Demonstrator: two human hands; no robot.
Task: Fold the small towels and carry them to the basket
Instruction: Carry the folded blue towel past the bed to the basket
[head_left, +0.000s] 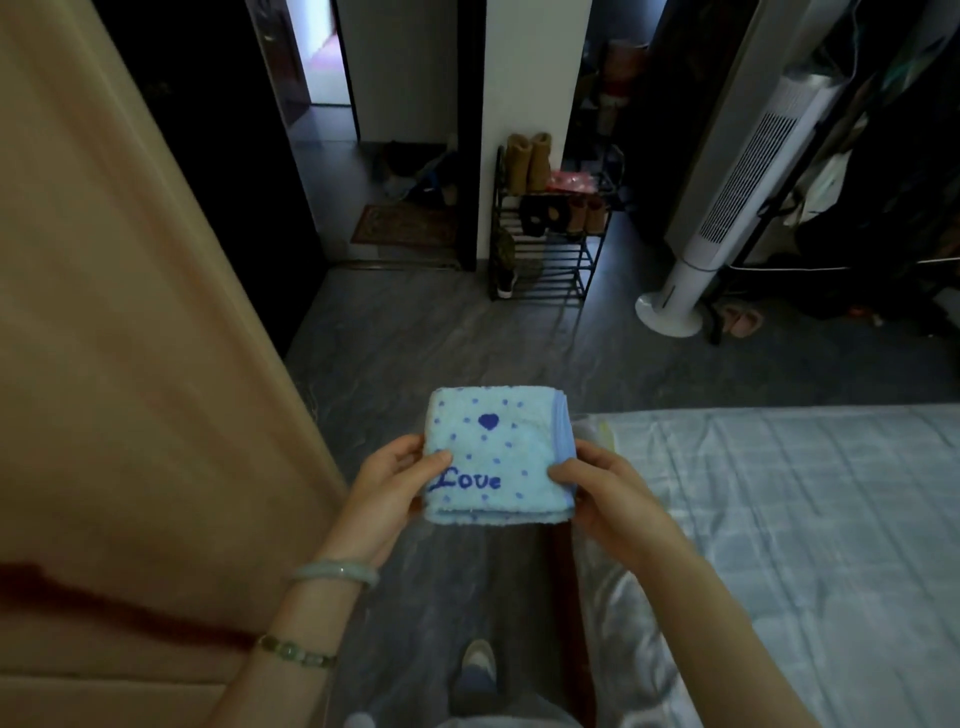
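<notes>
holding the folded towel (498, 457) in the air between bed (779, 519) and wall, left hand (389, 483) and right hand (608, 493) pinch its sides, so carrying seems begun; no basket is visible yet.

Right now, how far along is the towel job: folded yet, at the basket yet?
Done: the blue towel is folded into a compact square, "Love" side up. In hand: the left hand and right hand pinch its two sides, holding it in the air over the floor beside the bed. Left: the drop-off, and no basket is in view. Whether other towels remain cannot be told.
</notes>
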